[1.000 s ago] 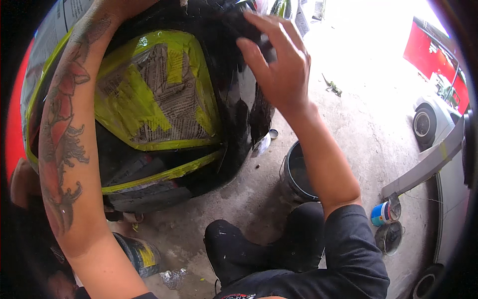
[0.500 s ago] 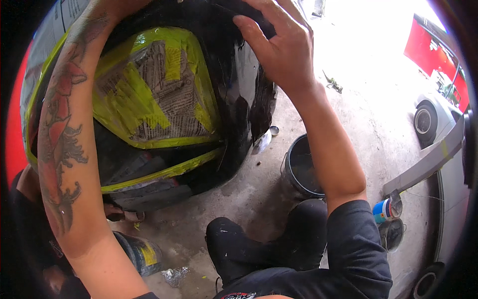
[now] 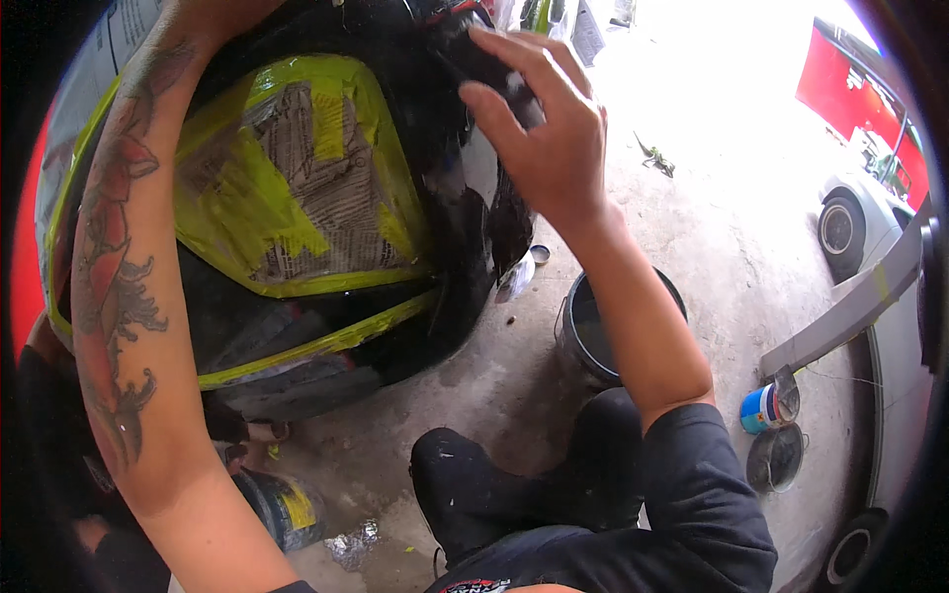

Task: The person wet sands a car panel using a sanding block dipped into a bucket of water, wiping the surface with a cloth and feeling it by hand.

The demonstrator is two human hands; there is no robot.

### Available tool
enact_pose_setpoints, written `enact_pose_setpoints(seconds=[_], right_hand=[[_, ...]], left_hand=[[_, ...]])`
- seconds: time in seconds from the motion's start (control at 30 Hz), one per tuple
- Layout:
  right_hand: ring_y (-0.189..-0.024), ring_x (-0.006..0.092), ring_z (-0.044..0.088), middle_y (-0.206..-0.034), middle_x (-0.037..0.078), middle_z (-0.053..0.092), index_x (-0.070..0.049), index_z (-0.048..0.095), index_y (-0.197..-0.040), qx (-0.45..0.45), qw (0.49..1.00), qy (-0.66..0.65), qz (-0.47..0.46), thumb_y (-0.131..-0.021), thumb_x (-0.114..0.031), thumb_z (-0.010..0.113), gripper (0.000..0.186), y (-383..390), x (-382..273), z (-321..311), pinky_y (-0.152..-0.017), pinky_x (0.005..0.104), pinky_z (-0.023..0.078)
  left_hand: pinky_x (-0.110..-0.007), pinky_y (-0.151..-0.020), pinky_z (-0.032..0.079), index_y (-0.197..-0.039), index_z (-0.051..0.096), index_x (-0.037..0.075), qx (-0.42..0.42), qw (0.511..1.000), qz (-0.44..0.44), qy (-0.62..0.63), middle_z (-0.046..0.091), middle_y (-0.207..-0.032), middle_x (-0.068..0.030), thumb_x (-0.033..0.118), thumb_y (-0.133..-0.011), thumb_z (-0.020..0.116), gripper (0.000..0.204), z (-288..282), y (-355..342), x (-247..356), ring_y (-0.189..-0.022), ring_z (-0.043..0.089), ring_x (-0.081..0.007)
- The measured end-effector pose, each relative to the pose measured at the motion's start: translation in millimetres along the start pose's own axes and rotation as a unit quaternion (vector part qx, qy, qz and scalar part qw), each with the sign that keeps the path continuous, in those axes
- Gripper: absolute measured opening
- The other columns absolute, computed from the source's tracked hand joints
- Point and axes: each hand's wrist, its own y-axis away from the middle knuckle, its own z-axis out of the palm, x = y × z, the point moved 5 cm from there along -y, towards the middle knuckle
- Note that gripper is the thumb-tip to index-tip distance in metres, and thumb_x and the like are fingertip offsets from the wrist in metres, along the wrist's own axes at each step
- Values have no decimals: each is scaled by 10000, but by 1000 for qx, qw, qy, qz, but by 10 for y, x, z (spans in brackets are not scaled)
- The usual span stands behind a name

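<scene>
A glossy black car body corner (image 3: 465, 212) fills the upper left. Its lamp-shaped area is covered with newspaper (image 3: 311, 188) edged in yellow-green tape (image 3: 390, 128). My right hand (image 3: 554, 138) is at the upper edge of this black corner, thumb and fingers apart, with nothing visible in it. Its fingertips are slightly blurred, and I cannot tell whether they touch the surface. My left hand (image 3: 217, 12) reaches across the car's left part to the top edge of the picture. Its fingers are out of sight. A lower strip of yellow-green tape (image 3: 326, 346) runs beneath the newspaper.
A black bucket (image 3: 578, 341) stands beside my right knee. Right of it are a blue-and-white can (image 3: 759, 410), a dark pail (image 3: 776, 458) and a long grey panel (image 3: 840, 321). Crumpled foil (image 3: 351, 544) and another bucket (image 3: 272, 509) lie left. Another person's hand (image 3: 94, 534) shows far left.
My right hand has shifted a little left and down, its fingers now coming fully into view. The view has moved slightly; my left arm stays across the car.
</scene>
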Motion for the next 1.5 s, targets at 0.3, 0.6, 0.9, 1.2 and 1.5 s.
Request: enact_pose_setpoints(seconds=[0.3, 0.6, 0.9, 1.2, 1.5], right_hand=[[-1078, 379, 665, -1164, 216, 686, -15, 673, -1268, 29, 980, -81, 178, -887, -139, 756, 409, -274, 152, 97, -933, 430, 529], [-1041, 365, 691, -1137, 162, 706, -88, 708, -1186, 63, 994, -21, 91, -867, -206, 763, 344, -116, 60, 67, -890, 449, 551], [-1101, 285, 695, -1278, 158, 679, -55, 693, -1249, 3, 994, 0, 112, -886, -149, 786, 386, 530, 74, 64, -890, 371, 557], [-1093, 366, 670, -1232, 159, 674, -84, 706, -1213, 24, 998, 26, 47, -881, -195, 766, 355, 442, 116, 22, -928, 446, 543], [-1097, 372, 668, -1217, 172, 677, -82, 703, -1204, 60, 997, -14, 43, -881, -205, 767, 352, 224, 108, 86, -935, 449, 536]], left_hand=[[-351, -877, 529, -1007, 747, 29, 54, 998, 35, 0, 711, -981, -101, 170, -829, 749, 227, -9, 8, -45, -935, 679, -235], [-350, -886, 529, -989, 749, 26, 55, 991, 89, -85, 717, -997, -103, 152, -825, 744, 207, 33, 40, 178, -935, 676, -233], [-348, -863, 523, -991, 744, 27, 59, 990, 93, -85, 709, -964, -98, 143, -822, 749, 205, -11, 43, 187, -921, 669, -228], [-338, -855, 521, -993, 741, 21, 66, 992, 95, -59, 702, -943, -97, 131, -824, 740, 202, 109, 33, 114, -903, 663, -220], [-341, -849, 532, -1002, 748, 6, 3, 999, 25, -26, 716, -971, -101, 137, -824, 739, 221, 57, -29, 34, -893, 671, -214]])
